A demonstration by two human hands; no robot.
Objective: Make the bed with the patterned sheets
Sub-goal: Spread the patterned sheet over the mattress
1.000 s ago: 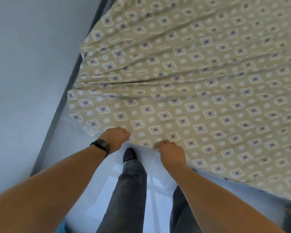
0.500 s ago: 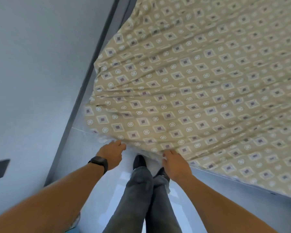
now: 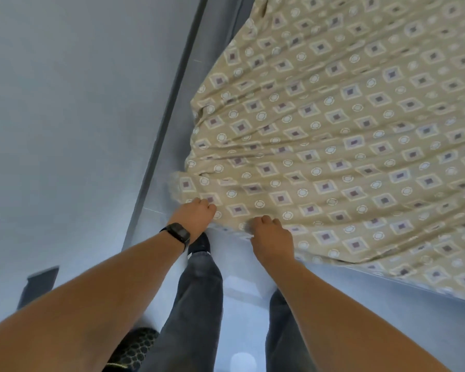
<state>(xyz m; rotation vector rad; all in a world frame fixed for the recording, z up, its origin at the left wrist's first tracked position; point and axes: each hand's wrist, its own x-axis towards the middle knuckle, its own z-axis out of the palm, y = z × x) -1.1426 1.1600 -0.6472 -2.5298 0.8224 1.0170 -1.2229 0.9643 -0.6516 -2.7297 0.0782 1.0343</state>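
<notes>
Patterned sheet [image 3: 333, 146] spread but still bunched; near edge clamped by left hand [image 3: 195, 216] and right hand [image 3: 270, 237]. Tucking probably left.

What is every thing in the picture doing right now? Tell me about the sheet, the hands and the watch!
Sheet: spread out, wrinkled, gathered into folds near the hands, its corner still loose.
Left hand: closed on the sheet's edge near the corner.
Right hand: closed on the sheet's edge, apart from the left hand.
Watch: strapped on the left wrist.
</notes>
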